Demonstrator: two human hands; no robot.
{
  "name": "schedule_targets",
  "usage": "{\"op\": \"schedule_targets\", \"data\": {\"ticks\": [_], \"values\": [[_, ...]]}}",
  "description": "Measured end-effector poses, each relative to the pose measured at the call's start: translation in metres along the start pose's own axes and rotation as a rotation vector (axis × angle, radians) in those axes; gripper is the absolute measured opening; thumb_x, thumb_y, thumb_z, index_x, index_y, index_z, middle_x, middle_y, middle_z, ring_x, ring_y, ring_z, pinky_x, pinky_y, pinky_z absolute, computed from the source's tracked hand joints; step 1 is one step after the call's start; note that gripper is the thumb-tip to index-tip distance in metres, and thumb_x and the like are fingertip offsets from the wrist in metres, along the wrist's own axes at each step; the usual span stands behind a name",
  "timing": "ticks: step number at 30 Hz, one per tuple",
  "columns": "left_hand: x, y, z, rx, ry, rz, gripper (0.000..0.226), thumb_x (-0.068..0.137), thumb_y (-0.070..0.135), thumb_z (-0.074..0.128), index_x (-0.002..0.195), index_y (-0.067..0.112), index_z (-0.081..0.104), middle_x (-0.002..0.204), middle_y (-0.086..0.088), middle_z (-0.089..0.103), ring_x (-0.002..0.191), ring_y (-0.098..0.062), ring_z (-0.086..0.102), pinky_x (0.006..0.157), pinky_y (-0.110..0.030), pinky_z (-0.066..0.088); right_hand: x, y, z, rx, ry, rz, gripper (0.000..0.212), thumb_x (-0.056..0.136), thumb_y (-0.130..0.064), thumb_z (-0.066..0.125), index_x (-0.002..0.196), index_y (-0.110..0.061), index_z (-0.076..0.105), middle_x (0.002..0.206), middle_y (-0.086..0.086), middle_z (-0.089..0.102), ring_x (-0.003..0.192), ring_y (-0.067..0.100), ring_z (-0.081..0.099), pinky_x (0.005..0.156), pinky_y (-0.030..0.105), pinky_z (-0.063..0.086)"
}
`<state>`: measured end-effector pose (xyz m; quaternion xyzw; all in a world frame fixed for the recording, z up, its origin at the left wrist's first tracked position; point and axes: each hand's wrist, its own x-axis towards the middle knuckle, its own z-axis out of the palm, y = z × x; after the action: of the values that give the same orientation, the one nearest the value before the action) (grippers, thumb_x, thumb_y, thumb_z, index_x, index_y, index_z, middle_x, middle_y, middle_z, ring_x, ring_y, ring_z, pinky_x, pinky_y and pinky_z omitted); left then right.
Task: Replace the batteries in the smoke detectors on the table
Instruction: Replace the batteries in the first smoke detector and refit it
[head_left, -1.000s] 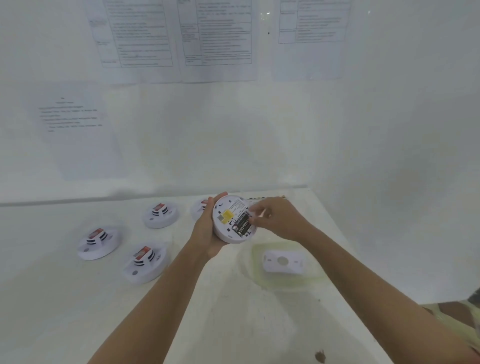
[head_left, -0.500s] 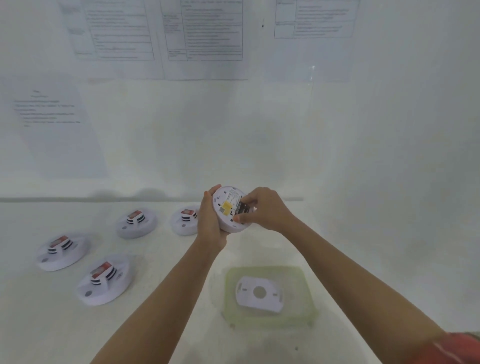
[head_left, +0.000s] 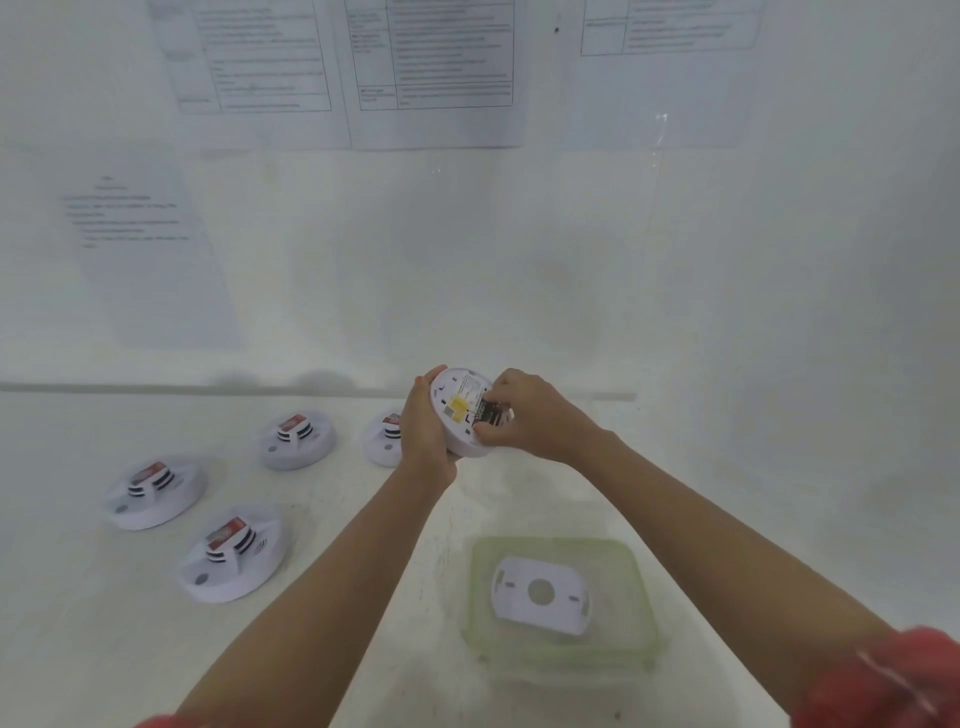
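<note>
Pale green translucent plastic box (head_left: 638, 569) on white table (head_left: 78, 639) holds one white mounting plate (head_left: 511, 597); beyond the box, left hand (head_left: 423, 436) curls round the round white smoke detector (head_left: 457, 395), held aloft; right hand (head_left: 535, 415), fingers curled, pinches the dark battery (head_left: 488, 414) in it; four white detectors (head_left: 234, 558) lie left of the box, well apart from it.

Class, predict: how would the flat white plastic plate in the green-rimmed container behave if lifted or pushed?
The flat white plastic plate looks thin, so probably light and fairly stiff. Lying flat in the clear green-rimmed container, it would likely slide, not roll or tip.
</note>
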<state>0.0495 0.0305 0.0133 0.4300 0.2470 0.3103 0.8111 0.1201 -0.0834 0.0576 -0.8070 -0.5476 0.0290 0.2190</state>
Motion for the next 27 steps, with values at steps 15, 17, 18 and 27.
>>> {"op": "schedule_targets", "data": {"ticks": [15, 17, 18, 27], "values": [[-0.004, 0.008, 0.002, -0.009, -0.007, -0.006, 0.033, 0.098, 0.039, 0.033, 0.082, 0.024, 0.057, 0.085, -0.003, 0.062, 0.079, -0.021, 0.06, 0.071, -0.031, 0.047, -0.008, 0.007, 0.01, 0.267, 0.102, -0.005, 0.045, 0.079, -0.027, 0.072, 0.118, -0.007, 0.062, 0.116, 0.006, 0.06, 0.102, 0.017, 0.055, 0.09, 0.028, 0.047], [-0.005, 0.008, -0.001, -0.011, -0.006, -0.021, 0.034, 0.098, 0.041, 0.034, 0.082, 0.024, 0.059, 0.084, -0.002, 0.064, 0.079, -0.021, 0.061, 0.072, -0.032, 0.048, -0.007, 0.004, 0.01, 0.38, 0.124, 0.027, 0.041, 0.073, -0.019, 0.078, 0.111, -0.007, 0.066, 0.103, 0.001, 0.061, 0.083, 0.007, 0.054, 0.077, 0.013, 0.043], [-0.006, 0.008, -0.003, -0.009, -0.003, -0.029, 0.034, 0.098, 0.041, 0.035, 0.08, 0.025, 0.059, 0.08, 0.0, 0.065, 0.077, -0.02, 0.061, 0.073, -0.032, 0.048, -0.006, 0.001, 0.01, 0.416, 0.121, 0.039, 0.041, 0.071, -0.016, 0.08, 0.108, -0.007, 0.067, 0.098, -0.001, 0.06, 0.076, 0.002, 0.052, 0.071, 0.009, 0.041], [0.003, 0.015, -0.037, -0.049, 0.122, -0.063, 0.025, 0.093, 0.047, 0.045, 0.099, 0.031, 0.064, 0.119, -0.003, 0.064, 0.111, -0.028, 0.059, 0.086, -0.043, 0.05, 0.007, 0.023, 0.002, 0.239, -0.052, 0.285, 0.038, 0.061, -0.007, 0.085, 0.092, -0.008, 0.063, 0.08, 0.002, 0.059, 0.073, 0.015, 0.053, 0.06, 0.014, 0.04]]}}
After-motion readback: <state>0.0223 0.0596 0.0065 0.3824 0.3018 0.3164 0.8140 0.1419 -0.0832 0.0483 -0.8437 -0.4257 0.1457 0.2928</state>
